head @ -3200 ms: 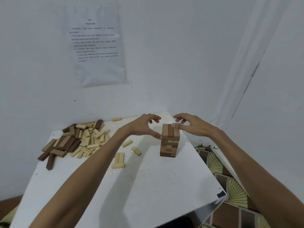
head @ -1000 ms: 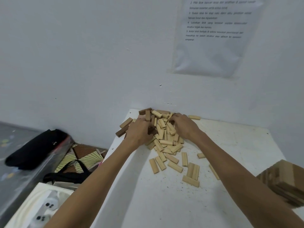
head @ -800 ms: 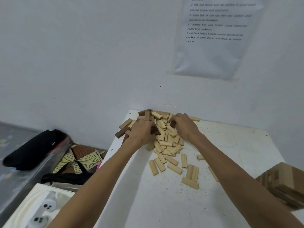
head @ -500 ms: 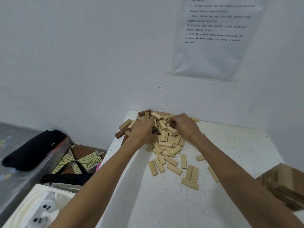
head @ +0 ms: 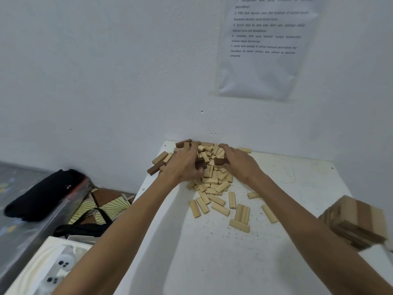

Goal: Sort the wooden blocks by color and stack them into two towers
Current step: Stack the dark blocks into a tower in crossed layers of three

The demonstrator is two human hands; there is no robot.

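A pile of light and dark wooden blocks (head: 213, 179) lies at the far left corner of the white table (head: 212, 262). My left hand (head: 182, 165) is in the pile's left side, fingers curled round a dark brown block (head: 201, 164). On the pile's right side, my right hand (head: 240, 165) pinches another dark brown block (head: 220, 161) between thumb and fingers. Several light blocks (head: 239, 211) lie loose in front of the pile. The brown tower (head: 357, 222) stands blurred at the right edge.
A dark block (head: 155, 168) sticks out over the table's left edge. Left of the table and lower down are a black bag (head: 42, 194), a patterned mat (head: 102, 205) and a white box (head: 53, 265). The wall with a printed sheet (head: 263, 47) stands right behind the pile.
My view swung from the tower to the pile. Over the last second both hands stayed in the pile and closed on dark blocks, which now show between my fingers.
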